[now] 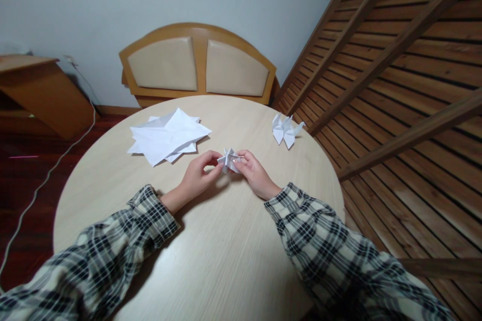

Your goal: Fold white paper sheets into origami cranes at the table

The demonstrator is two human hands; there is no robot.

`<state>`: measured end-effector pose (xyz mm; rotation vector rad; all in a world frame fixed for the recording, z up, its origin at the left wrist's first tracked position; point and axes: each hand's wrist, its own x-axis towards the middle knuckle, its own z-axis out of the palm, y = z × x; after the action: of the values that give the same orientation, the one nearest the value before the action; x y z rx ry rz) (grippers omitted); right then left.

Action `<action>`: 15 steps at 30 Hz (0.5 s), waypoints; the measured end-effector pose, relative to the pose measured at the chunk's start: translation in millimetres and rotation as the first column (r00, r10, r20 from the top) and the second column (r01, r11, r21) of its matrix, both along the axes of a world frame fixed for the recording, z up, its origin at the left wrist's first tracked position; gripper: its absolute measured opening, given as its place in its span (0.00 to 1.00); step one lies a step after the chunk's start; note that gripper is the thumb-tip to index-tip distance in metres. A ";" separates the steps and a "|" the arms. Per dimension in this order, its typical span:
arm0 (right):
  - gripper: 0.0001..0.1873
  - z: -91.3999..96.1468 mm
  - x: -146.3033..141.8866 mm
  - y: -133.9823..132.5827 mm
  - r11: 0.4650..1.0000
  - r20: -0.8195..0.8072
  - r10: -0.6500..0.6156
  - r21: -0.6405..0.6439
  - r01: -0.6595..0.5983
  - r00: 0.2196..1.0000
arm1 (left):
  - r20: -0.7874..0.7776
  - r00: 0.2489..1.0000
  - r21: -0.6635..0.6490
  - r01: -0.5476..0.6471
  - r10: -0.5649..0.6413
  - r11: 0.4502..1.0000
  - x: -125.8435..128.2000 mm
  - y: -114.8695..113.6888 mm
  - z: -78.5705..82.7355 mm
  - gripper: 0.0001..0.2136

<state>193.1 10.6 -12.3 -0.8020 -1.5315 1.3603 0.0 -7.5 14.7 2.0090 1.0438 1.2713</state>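
A small white folded paper piece (228, 159) is held just above the middle of the round table (211, 261). My left hand (199, 175) pinches its left side between thumb and fingers. On the opposite side, my right hand (256, 173) grips the same paper with thumb and fingertips. Several creases and raised points show at its centre, while the fingers hide its outer edges. Beyond my left hand lies a pile of white paper sheets (165, 135), stacked at odd angles. White folded paper figures (286, 129) with pointed tips stand at the table's right rear.
A wooden headboard with cream panels (163, 65) stands behind the table against the wall. To the right leans a slatted wooden frame (376, 85). A wooden desk (41, 90) is at left, with a white cable (56, 163) running along the floor.
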 end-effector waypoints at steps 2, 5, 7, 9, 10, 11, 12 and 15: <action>0.14 -0.5 0.1 -0.2 0.998 0.035 0.002 0.063 -0.004 0.999 | -0.023 1.000 0.109 -0.010 0.012 0.994 0.1 1.0 -1.3 0.02; 0.20 -0.6 0.0 -0.3 0.982 0.091 -0.034 0.189 0.017 0.995 | -0.054 0.997 0.233 -0.034 0.048 0.972 0.8 1.5 -3.0 0.04; 0.20 -0.1 -0.1 -0.6 0.962 0.109 -0.060 0.271 0.028 0.992 | -0.066 0.997 0.228 -0.010 0.026 0.974 1.4 1.2 -3.8 0.04; 0.19 0.8 -0.2 -1.0 0.946 0.112 -0.077 0.323 0.038 0.991 | -0.062 0.998 0.200 0.021 -0.009 0.979 1.9 0.6 -4.5 0.04; 0.18 1.4 -0.2 -1.1 0.942 0.111 -0.084 0.333 0.043 0.990 | -0.055 0.998 0.183 0.026 -0.017 0.983 2.0 0.3 -4.8 0.03; 0.18 2.1 -0.1 -1.3 0.940 0.111 -0.092 0.337 0.049 0.990 | -0.047 0.999 0.165 0.024 -0.017 0.986 2.1 0.0 -5.0 0.03; 0.17 3.0 0.1 -1.5 0.938 0.110 -0.104 0.341 0.061 0.988 | -0.041 0.999 0.146 0.018 -0.012 0.989 2.2 -0.3 -5.1 0.03; 0.16 6.3 0.7 -2.1 0.924 0.117 -0.160 0.367 0.107 0.980 | -0.024 1.000 0.095 0.003 0.000 0.995 2.3 -0.8 -5.3 0.04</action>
<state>193.7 8.5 -6.0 -0.7685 -1.7405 0.8998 2.2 -8.3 9.3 2.1002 1.0100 1.3221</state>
